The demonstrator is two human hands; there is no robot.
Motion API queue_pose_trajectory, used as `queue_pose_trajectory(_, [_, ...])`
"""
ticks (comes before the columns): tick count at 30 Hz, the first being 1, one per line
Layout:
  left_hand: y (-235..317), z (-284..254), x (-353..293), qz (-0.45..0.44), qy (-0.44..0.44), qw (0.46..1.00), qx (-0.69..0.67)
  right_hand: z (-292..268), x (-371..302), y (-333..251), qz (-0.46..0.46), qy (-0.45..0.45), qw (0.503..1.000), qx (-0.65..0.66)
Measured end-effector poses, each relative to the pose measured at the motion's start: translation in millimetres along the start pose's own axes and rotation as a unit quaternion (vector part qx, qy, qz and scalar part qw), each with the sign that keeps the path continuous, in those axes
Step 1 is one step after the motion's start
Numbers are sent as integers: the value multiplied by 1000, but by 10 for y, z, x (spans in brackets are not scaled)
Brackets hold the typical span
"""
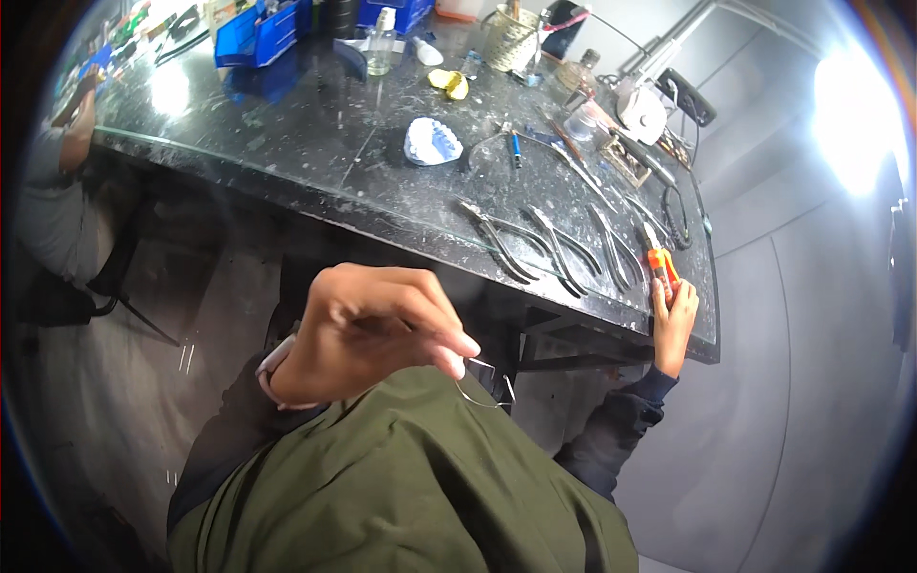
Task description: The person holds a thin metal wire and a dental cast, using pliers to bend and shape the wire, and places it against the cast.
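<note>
Over my lap, my left hand (373, 329) pinches a thin bent metal wire (499, 405) between thumb and fingertips; its curved end hangs below them. At the right end of the black worktable, my right hand (674, 325) is closed around the orange handles of a pair of pliers (659, 260), whose jaws point away from me. Left of them, along the front edge, lie three metal pliers: one (501, 244), a second (564, 250) and a third (618, 250). Farther back sits a pale plaster dental model (432, 142).
A blue pen-like tool (517, 150) and slim metal instruments lie behind the pliers. Farther back are a yellow piece (449, 83), a clear bottle (380, 50), a blue bin (260, 36) and a woven basket (511, 38). Another person's arm (78, 134) rests at the table's far left.
</note>
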State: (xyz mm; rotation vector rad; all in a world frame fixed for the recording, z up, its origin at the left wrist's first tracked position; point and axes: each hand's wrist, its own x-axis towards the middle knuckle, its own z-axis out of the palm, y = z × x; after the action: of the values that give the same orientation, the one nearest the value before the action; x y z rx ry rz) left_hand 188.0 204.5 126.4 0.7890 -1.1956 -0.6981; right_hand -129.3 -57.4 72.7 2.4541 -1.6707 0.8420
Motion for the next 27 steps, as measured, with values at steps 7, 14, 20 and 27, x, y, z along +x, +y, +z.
queue_pose_trajectory(7, [-50, -177, 24, -49, -68, 996, -31, -16, 147, 149, -133, 33, 990, -29])
queue_pose_trajectory(14, [-87, -169, 41, -68, -68, 993, -69, -231, -565, -850, -71, -26, 799, 596])
queue_pose_trajectory(20, [-220, -172, 71, -90, -121, 980, -130, 4, -1016, -1497, -185, -356, 681, 612])
queue_pose_trajectory(27, [-224, -105, 49, -188, -93, 970, -120, 63, -1061, -1619, -216, -355, 691, 591])
